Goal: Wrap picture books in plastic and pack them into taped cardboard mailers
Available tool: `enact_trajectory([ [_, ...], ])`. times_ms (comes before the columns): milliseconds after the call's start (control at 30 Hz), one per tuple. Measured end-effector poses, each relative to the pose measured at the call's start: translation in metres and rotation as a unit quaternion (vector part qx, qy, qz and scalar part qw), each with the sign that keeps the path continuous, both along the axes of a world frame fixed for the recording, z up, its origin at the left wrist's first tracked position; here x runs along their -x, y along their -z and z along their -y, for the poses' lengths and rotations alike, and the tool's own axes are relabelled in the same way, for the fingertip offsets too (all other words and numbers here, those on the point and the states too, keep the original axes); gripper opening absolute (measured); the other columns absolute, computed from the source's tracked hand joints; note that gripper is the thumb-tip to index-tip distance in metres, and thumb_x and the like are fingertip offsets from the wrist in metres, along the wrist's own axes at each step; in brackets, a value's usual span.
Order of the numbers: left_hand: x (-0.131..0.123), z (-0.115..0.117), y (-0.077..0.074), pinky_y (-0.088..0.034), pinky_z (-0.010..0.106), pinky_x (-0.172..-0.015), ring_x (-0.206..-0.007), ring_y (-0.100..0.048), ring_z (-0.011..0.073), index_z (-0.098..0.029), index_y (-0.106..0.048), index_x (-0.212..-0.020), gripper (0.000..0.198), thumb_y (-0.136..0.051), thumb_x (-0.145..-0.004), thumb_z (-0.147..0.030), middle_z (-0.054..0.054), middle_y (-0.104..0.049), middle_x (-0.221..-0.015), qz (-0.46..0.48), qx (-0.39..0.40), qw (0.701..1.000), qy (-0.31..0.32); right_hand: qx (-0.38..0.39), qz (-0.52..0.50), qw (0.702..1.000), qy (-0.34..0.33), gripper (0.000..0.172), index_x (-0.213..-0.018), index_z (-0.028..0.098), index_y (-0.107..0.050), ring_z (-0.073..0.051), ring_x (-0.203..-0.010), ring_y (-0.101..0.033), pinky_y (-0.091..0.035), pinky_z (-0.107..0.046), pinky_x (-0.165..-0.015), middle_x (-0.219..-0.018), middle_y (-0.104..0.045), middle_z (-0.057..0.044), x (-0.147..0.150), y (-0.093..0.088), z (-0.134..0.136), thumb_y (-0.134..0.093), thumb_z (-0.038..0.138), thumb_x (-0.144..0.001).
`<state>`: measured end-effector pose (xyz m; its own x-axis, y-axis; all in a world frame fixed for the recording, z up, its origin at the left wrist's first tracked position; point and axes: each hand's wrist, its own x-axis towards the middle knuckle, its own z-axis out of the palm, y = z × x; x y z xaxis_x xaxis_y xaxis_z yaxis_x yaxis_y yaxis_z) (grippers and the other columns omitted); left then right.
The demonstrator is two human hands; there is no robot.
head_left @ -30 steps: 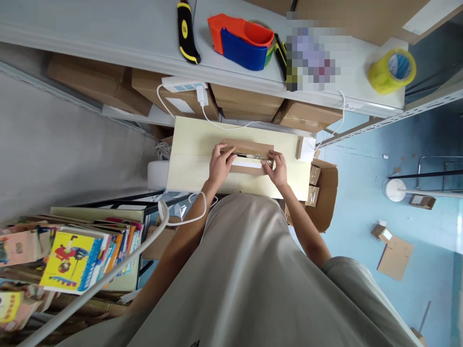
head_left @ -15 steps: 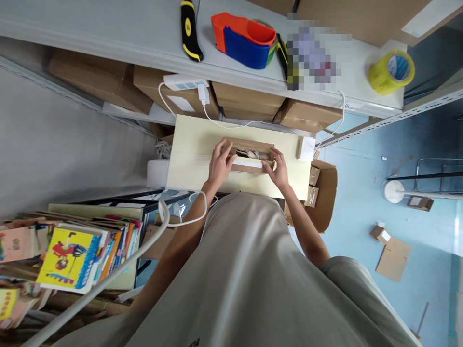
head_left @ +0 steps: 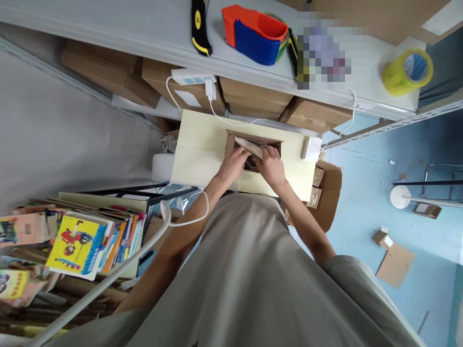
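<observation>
A small open cardboard box point(head_left: 230, 140) lies on the cream-coloured board point(head_left: 195, 144) before me, its top facing up. Out of its opening slants a flat, pale brown piece point(head_left: 249, 146), whose exact kind I cannot make out. My left hand point(head_left: 233, 165) has its fingers closed at the piece's lower edge, over the box's left side. Its right end is pinched by my right hand point(head_left: 271, 167), which reaches over the box's front. Whatever lies deeper in the box is dark and partly covered by my fingers.
A grey shelf point(head_left: 144, 36) carries a cutter knife point(head_left: 200, 29), an orange and blue holder point(head_left: 255, 41) and a yellow tape roll point(head_left: 407, 72). A power strip point(head_left: 191, 76) sits below. At right stands a larger carton point(head_left: 331, 193); books point(head_left: 77, 243) are stacked at left.
Both hands have moved from the box's two ends inward to its opening. The box's top now stands wider apart, and the flat pale piece has come up between my fingers.
</observation>
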<state>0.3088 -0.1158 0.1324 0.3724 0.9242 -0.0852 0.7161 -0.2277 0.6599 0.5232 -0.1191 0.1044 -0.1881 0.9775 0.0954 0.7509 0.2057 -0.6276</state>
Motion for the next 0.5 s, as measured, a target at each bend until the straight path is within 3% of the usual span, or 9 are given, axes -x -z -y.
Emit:
enact_trajectory([
  [67,0.004,0.002,0.001,-0.053,0.057,-0.131,-0.143,-0.066,0.0404,-0.021,-0.078,-0.136,0.048,-0.071,-0.094,0.0,0.016,-0.07,-0.144,-0.023,-0.003,1.0,-0.021,0.031,0.02,0.999,0.033,0.088,-0.16,0.01,-0.06,-0.052,-0.154,-0.057,-0.05,-0.074,-0.132,-0.154,-0.066,-0.031,0.014,0.017,-0.002,-0.083,0.071,-0.1],
  [133,0.013,0.007,0.004,-0.051,0.058,-0.134,-0.151,-0.061,0.0437,-0.019,-0.072,-0.148,0.057,-0.081,-0.093,-0.006,0.02,-0.066,-0.155,-0.054,-0.028,0.997,-0.051,0.054,0.029,0.996,0.072,0.111,-0.166,0.006,-0.052,-0.057,-0.156,-0.055,-0.048,-0.078,-0.131,-0.159,-0.061,-0.038,0.024,0.031,-0.003,-0.087,0.08,-0.091],
  [200,0.021,0.012,0.011,-0.053,0.058,-0.131,-0.151,-0.061,0.0461,-0.016,-0.063,-0.158,0.068,-0.086,-0.094,-0.014,0.024,-0.064,-0.159,-0.082,-0.03,0.994,-0.07,0.047,0.029,0.994,0.09,0.111,-0.17,0.007,-0.049,-0.058,-0.161,-0.051,-0.045,-0.079,-0.132,-0.167,-0.055,-0.039,0.028,0.041,-0.004,-0.083,0.081,-0.094],
  [333,0.023,0.006,0.029,-0.061,0.054,-0.119,-0.137,-0.074,0.0459,-0.01,-0.053,-0.166,0.079,-0.089,-0.099,-0.033,0.03,-0.07,-0.151,-0.115,0.011,0.99,-0.084,-0.026,0.021,0.993,0.109,0.087,-0.171,0.013,-0.05,-0.055,-0.17,-0.04,-0.041,-0.077,-0.136,-0.177,-0.047,-0.034,0.028,0.047,-0.005,-0.067,0.071,-0.108],
  [500,0.0,-0.012,0.038,-0.064,0.051,-0.108,-0.117,-0.082,0.0393,-0.019,-0.064,-0.158,0.059,-0.084,-0.103,-0.029,0.021,-0.081,-0.132,-0.132,0.036,0.99,-0.04,-0.022,0.015,0.985,0.171,0.086,-0.164,0.009,-0.055,-0.052,-0.141,-0.067,-0.059,-0.067,-0.121,-0.16,-0.058,-0.039,0.023,0.06,-0.016,-0.068,0.071,-0.105],
])
